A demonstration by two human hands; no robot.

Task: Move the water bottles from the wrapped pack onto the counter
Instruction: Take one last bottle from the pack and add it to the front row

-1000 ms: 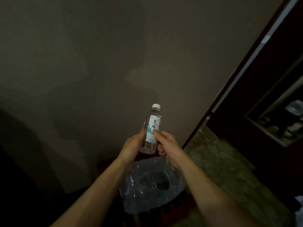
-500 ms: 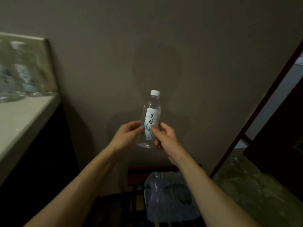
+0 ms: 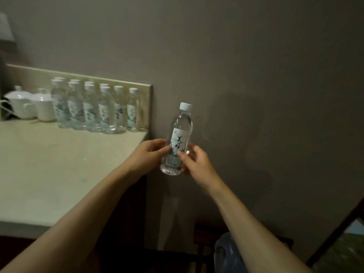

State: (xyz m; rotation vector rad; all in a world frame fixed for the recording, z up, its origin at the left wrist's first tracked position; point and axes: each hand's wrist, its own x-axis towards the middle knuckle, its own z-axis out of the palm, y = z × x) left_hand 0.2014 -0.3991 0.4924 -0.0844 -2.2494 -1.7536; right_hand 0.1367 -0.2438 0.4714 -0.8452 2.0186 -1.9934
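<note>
Already a double row of clear, white-capped water bottles [image 3: 92, 107] stands at the back of the pale stone counter [image 3: 59, 164]. Left hand [image 3: 146, 156] and right hand [image 3: 194, 160] both grip one more clear labelled bottle [image 3: 178, 142] — upright, off the counter's right edge. The crumpled plastic pack [image 3: 226, 253] below looks nearly spent — contents unclear.
</note>
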